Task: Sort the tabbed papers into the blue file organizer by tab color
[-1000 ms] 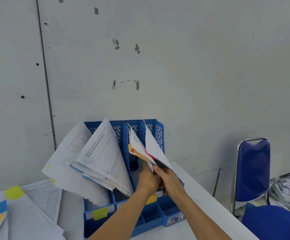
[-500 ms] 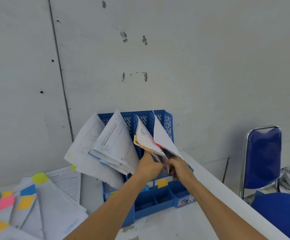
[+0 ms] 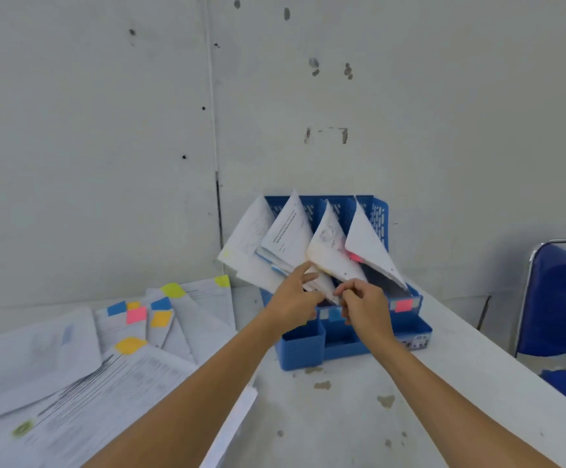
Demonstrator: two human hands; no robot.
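1. At the desk's (image 3: 342,420) far edge, against the wall, stands the organizer (image 3: 381,228) with four slots, each holding a fanned sheaf that leans left.
2. Left grip (image 3: 291,302) is open, its straight fingers against the second sheaf (image 3: 288,231). Right grip (image 3: 364,309) is curled and seems to pinch the low corner of the third sheaf (image 3: 329,255).
3. Step in hand, I judge: seating that sheaf in its slot.
4. Next calls for letting go, then drawing from the loose papers (image 3: 72,359) at near left. Their yellow, blue, pink and orange tabs are not yet sorted.
5. Front bins (image 3: 300,347) hold nothing I can see.
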